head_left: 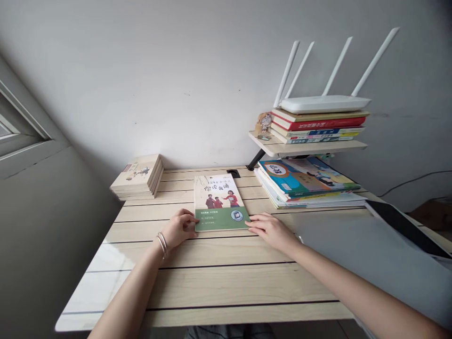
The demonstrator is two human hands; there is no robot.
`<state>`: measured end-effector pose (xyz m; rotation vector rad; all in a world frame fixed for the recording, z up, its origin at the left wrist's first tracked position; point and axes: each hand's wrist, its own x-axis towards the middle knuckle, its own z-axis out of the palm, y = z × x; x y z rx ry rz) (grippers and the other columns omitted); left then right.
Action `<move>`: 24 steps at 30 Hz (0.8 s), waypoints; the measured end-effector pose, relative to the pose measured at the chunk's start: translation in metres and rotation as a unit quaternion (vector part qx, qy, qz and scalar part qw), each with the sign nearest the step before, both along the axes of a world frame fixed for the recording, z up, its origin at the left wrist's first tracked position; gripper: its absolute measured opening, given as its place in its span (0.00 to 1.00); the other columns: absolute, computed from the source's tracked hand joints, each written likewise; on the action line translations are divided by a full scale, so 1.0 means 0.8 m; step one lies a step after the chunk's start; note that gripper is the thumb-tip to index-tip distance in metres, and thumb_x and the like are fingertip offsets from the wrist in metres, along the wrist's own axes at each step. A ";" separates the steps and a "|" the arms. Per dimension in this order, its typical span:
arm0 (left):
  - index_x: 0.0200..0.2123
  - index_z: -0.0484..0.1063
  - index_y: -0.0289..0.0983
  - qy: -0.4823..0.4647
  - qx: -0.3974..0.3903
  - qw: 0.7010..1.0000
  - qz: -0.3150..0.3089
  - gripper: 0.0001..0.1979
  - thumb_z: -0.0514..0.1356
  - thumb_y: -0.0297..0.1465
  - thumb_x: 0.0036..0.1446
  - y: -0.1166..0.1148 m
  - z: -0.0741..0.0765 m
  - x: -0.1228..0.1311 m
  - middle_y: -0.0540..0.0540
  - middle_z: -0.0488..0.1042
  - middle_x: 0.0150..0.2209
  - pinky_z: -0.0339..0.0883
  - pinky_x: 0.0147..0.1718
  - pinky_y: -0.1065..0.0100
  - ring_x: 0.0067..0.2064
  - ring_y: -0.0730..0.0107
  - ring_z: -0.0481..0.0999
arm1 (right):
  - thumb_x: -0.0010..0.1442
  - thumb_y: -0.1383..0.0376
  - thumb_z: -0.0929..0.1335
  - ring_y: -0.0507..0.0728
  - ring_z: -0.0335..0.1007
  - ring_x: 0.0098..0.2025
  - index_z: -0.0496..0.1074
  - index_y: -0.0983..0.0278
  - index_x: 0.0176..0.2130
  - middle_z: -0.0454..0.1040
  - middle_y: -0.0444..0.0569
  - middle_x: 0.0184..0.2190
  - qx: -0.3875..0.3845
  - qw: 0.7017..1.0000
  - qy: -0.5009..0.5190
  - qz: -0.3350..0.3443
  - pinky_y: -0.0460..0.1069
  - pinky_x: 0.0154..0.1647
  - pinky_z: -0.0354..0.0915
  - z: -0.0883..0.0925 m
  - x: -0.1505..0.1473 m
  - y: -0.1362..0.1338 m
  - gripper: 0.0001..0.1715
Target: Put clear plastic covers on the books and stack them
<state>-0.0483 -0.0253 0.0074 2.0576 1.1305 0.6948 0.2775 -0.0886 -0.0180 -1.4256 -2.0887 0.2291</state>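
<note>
A thin book (219, 202) lies flat on the wooden desk, its white and green cover printed with Chinese characters and three figures. My left hand (180, 228), with two bangles at the wrist, has its curled fingers at the book's lower left edge. At the lower right edge, my right hand (270, 228) holds the book with its fingertips, the fingers fairly straight. The book is gripped between both hands, and its cover is closed.
A stack of small books (136, 174) stands at the back left. Workbooks (307, 179) are piled at the right, under a raised shelf (303, 149) carrying books (319, 125) and a white router (325, 103). A grey sheet (335, 235) covers the desk's right side. The wall (176, 94) is behind.
</note>
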 end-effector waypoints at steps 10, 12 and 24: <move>0.38 0.65 0.35 -0.215 -0.239 0.931 0.172 0.15 0.64 0.32 0.47 0.001 0.002 0.031 0.45 0.73 0.33 0.73 0.29 0.65 0.30 0.70 0.75 | 0.54 0.65 0.66 0.59 0.70 0.40 0.77 0.55 0.38 0.77 0.49 0.38 0.027 0.999 0.025 -0.022 0.56 0.45 0.65 -0.009 -0.003 -0.004 0.12; 0.39 0.64 0.35 -0.183 -0.249 0.927 0.213 0.13 0.61 0.32 0.51 0.007 0.008 0.042 0.46 0.72 0.30 0.72 0.26 0.65 0.26 0.70 0.74 | 0.54 0.65 0.67 0.59 0.70 0.40 0.78 0.55 0.38 0.77 0.48 0.39 0.026 0.999 0.025 -0.031 0.56 0.45 0.66 -0.011 -0.003 -0.004 0.12; 0.39 0.63 0.35 -0.042 -0.228 0.943 0.240 0.09 0.56 0.32 0.55 0.017 0.005 0.076 0.44 0.73 0.24 0.67 0.22 0.62 0.23 0.60 0.75 | 0.55 0.64 0.65 0.57 0.73 0.39 0.77 0.57 0.38 0.76 0.49 0.40 0.015 0.998 0.034 -0.043 0.53 0.43 0.68 -0.022 -0.001 0.004 0.13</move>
